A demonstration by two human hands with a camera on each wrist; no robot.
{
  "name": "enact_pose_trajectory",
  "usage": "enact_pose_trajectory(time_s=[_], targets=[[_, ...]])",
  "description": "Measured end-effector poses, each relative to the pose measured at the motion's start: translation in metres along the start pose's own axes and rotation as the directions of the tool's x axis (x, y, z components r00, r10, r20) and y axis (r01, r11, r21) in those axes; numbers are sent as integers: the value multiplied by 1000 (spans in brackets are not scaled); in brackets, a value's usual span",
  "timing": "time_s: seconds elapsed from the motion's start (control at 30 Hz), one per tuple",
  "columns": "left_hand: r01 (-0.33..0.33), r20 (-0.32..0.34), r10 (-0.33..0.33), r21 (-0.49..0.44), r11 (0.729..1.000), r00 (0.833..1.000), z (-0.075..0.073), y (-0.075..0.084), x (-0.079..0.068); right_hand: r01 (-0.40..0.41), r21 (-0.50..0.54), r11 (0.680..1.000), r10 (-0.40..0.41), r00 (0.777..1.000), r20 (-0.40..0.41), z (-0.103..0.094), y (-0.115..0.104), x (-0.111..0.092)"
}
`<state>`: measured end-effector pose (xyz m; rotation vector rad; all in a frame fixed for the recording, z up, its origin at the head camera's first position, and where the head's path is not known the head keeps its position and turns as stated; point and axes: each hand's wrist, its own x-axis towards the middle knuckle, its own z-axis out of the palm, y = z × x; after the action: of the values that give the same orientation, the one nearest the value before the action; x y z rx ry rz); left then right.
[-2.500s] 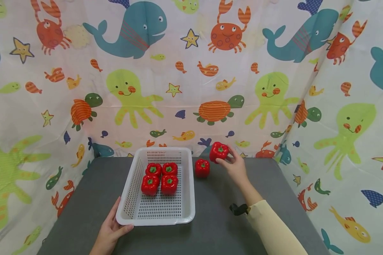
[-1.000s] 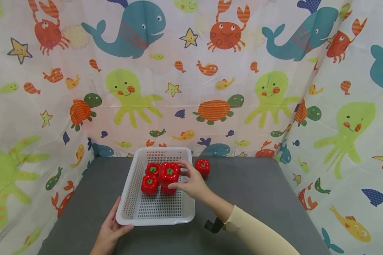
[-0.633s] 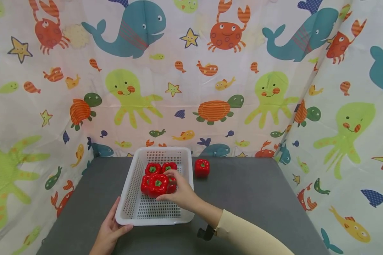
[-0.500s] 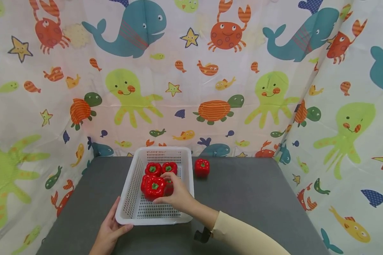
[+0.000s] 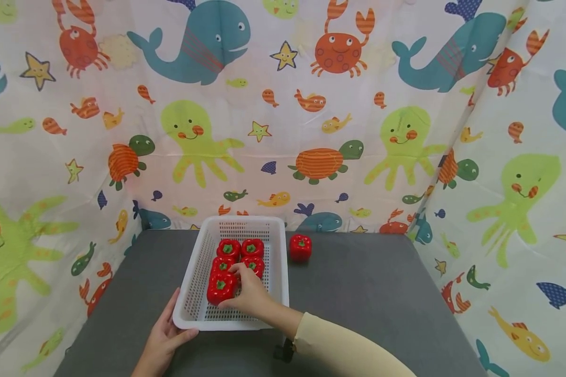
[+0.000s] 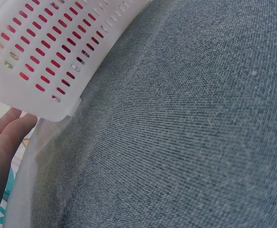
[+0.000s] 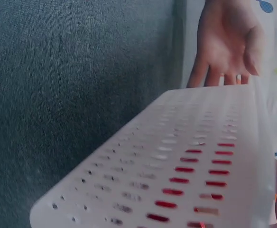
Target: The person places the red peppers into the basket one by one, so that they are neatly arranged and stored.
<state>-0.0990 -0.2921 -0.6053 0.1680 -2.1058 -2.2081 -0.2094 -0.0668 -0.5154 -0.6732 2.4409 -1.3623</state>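
Note:
My right hand [image 5: 247, 296] grips a red bell pepper [image 5: 221, 290] low in the white perforated basket [image 5: 285, 285], at the near side of several other red bell peppers [image 5: 252, 248] grouped inside. Its thumb is on the near side and its fingers on the far side. My left hand [image 5: 162, 335] rests at the basket's near left corner, thumb along the front rim and straight fingers along the left side. In the left wrist view those fingers [image 6: 15, 126] touch the basket wall [image 6: 29, 102]; red shows through its slots.
Another red bell pepper [image 5: 300, 248] stands on the dark grey tabletop [image 5: 354, 283], just right of the basket. A curtain [image 5: 273, 131] printed with sea animals surrounds the table at the back and sides.
My right hand has brought the bell pepper from right of the basket, over the other peppers, to the basket's near part and lower. My left hand has stayed at the corner.

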Motion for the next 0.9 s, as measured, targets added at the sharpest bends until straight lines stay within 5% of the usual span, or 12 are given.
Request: enact_pose_trajectory(time_s=[0.9], targets=[[-8, 24, 8, -14, 1000, 1000, -1, -2, 0, -86, -163, 983, 93, 995, 32, 26, 10, 13]])
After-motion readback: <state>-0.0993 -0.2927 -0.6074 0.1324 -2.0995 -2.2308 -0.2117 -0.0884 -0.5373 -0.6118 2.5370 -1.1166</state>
